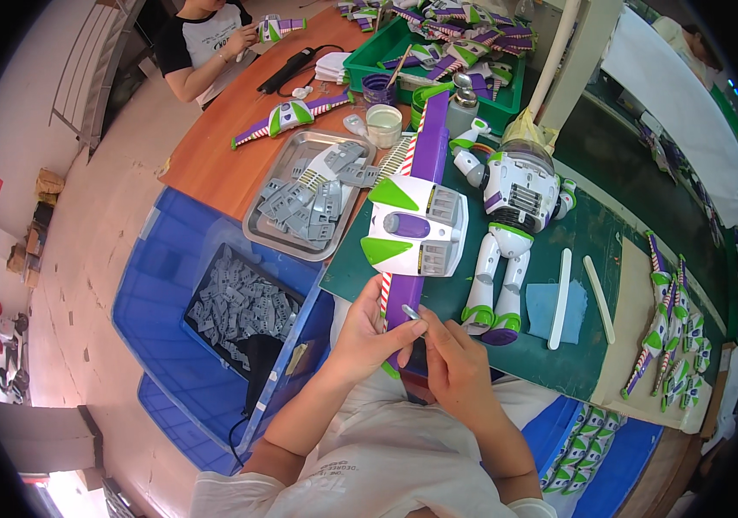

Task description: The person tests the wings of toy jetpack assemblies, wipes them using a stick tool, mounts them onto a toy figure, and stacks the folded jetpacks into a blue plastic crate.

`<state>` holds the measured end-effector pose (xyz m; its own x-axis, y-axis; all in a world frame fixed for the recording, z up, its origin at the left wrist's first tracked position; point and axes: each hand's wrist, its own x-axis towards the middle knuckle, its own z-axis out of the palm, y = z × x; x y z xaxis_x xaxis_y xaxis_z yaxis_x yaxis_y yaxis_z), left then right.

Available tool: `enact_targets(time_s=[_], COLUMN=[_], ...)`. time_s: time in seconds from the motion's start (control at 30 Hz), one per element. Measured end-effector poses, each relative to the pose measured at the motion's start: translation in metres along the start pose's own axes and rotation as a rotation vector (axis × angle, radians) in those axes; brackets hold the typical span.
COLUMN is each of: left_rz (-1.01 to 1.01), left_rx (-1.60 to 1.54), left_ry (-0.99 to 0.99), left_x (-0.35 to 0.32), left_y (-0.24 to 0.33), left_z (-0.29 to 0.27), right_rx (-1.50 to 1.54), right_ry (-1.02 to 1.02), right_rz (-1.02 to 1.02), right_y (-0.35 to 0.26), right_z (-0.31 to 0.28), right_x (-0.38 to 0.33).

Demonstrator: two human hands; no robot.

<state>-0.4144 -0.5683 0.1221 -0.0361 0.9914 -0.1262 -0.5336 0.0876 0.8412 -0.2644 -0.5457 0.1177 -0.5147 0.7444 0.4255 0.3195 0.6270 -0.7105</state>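
Observation:
My left hand point(376, 335) grips the lower purple wing of a toy wing pack point(412, 226), which has a white body with green and purple panels. The pack stands lengthwise in front of me, its other wing pointing away over the table. My right hand point(458, 363) is closed in a pinch beside that lower wing. Between its fingertips and my left thumb shows the end of a small, shiny grey piece point(410, 312); its full shape is hidden. Right of the pack, a white, green and purple toy space figure point(520, 198) lies on the green work mat point(576, 363).
A metal tray point(252, 226) holds grey plastic parts, with a blue bin point(157, 293) below it. Another wing pack point(289, 116), a cup point(383, 125) and a green crate point(364, 65) stand farther back. White sticks point(561, 298) lie right, near a blue cloth point(541, 315). A co-worker point(205, 47) sits far left.

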Motion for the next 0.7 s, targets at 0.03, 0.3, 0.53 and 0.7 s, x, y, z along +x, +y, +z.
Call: enact_targets(time_s=[0.03,0.3,0.53,0.7], left_rz=[0.000,0.013,0.038,-0.001], left_rx=[0.001,0.024,0.111,0.018], left_ry=[0.003,0.022,0.024,0.016], left_x=[-0.001,0.001,0.000,0.001], left_y=[0.000,-0.001,0.000,-0.001], left_z=[-0.002,0.001,-0.001,-0.002], right_rx=[0.002,-0.107,-0.174,-0.052], right_ry=[-0.001,-0.005,-0.123,-0.040], right_rz=[-0.001,0.011,-0.063,-0.013], right_y=[0.001,-0.002,-0.001,0.003], right_z=[-0.003,-0.001,-0.011,-0.001], right_x=[0.002,-0.001,0.005,0.000])
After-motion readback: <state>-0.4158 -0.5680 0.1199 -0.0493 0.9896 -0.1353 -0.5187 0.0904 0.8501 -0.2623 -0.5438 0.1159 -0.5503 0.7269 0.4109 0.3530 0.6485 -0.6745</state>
